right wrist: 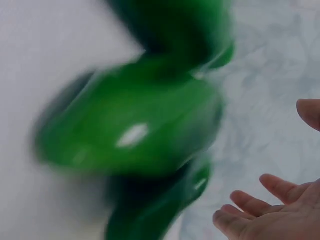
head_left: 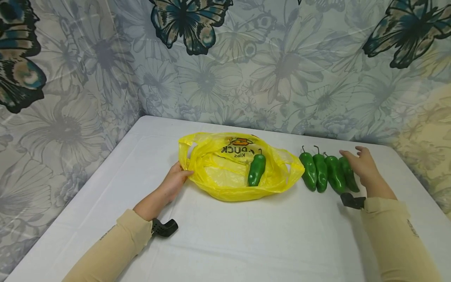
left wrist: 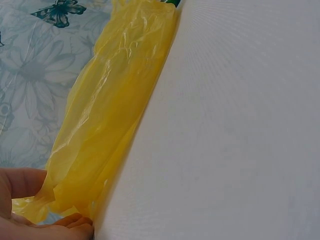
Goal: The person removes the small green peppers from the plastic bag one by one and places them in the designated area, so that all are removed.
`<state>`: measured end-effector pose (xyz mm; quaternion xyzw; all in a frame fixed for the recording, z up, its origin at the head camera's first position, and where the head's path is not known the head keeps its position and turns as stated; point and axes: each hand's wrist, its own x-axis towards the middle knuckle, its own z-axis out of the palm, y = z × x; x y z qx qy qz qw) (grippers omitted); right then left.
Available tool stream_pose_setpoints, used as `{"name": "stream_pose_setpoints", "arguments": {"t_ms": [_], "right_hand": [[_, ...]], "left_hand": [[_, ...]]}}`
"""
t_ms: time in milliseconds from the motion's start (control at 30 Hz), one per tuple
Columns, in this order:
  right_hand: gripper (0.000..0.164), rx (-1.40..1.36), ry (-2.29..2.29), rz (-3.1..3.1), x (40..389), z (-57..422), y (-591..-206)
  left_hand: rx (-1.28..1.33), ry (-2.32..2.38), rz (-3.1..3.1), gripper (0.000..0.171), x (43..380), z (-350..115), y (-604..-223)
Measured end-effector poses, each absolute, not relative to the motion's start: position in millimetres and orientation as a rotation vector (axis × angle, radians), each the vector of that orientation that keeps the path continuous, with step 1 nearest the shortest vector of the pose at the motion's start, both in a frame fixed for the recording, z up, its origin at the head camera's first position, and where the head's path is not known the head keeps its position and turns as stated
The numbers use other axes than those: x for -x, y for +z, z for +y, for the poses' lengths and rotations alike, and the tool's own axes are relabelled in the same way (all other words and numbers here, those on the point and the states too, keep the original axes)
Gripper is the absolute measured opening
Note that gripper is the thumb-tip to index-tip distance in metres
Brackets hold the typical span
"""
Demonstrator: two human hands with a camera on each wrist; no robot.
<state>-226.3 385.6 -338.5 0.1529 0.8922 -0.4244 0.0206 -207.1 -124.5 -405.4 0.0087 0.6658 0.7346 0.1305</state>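
A yellow plastic bag [head_left: 225,194] lies on the table with its mouth spread wide. One green pepper [head_left: 257,170] rests inside it. My left hand [head_left: 175,181] pinches the bag's left edge between thumb and fingers, which the left wrist view also shows. To the right of the bag, several green peppers [head_left: 335,174] lie side by side, stems toward the wall. Beside the rightmost one, my right hand [head_left: 364,166] is spread with thumb and fingers apart. In the right wrist view, the peppers [right wrist: 135,120] look blurred and the right hand [right wrist: 280,210] holds nothing.
A white cloth covers the table [head_left: 246,239]. Behind it and along the left hangs a patterned fabric wall [head_left: 246,90] with flowers and butterflies. A black wrist mount sits on each sleeved forearm.
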Motion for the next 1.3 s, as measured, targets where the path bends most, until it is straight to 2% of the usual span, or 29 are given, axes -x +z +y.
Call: {"name": "stream_pose_setpoints", "arguments": {"t_ms": [233, 867, 1300], "right_hand": [[0.088, -0.328, -1.351, 2.742, 230.8, 348.6, -320.8], [0.093, -0.112, -1.264, 2.766, 230.5, 278.2, -306.9], [0.089, 0.036, -1.268, 2.727, 223.7, 240.7, -292.9]], "left_hand": [[-0.033, 2.129, 1.938, 0.062, 206.9, -124.9, -405.0], [-0.048, 2.133, 1.934, 0.062, 207.9, -125.5, -405.8], [-0.047, 2.134, 1.919, 0.063, 207.9, -125.9, -406.2]]}}
